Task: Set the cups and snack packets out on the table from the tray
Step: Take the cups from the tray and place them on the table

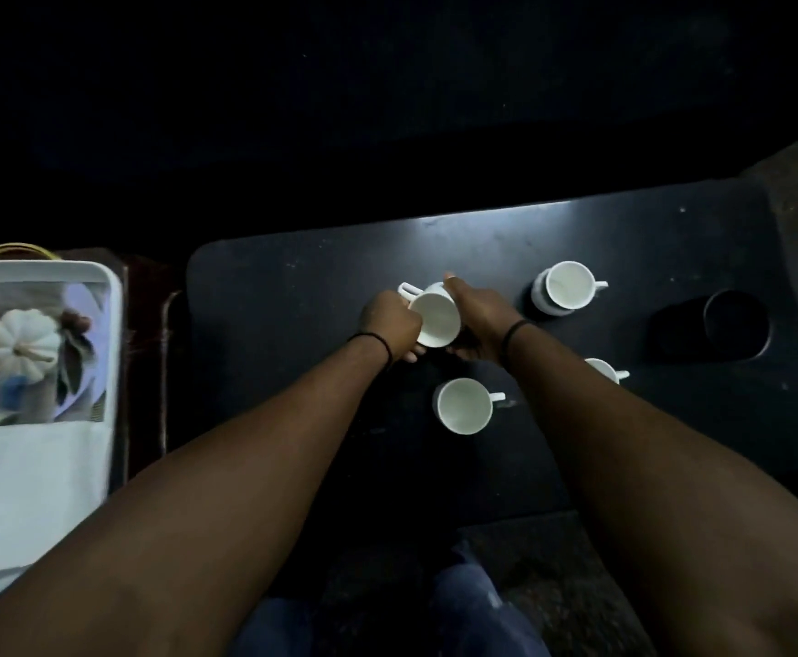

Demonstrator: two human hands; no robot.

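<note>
Four white cups show on the dark counter (292,296). One, the held cup (435,320), is tilted with its mouth toward the camera and its handle up and to the left, clasped between both hands over the middle of the counter. Left hand (390,327): fingers curled against the cup's left side beside the handle. Right hand (475,324): wrapped about the cup's right side, thumb extended along the rim. Each wrist carries a thin dark band. Nearer the camera than the held cup, a second cup (464,405) stands upright with its handle to the right. Right of the held cup and farther back, a third cup (568,285) sits on what looks like another piece of white crockery. A fourth cup (608,369) is largely hidden behind the right forearm. Well left of the held cup, off the counter, lies a white tray (115,296) holding a pale packet (32,486); its other contents are blurred.
</note>
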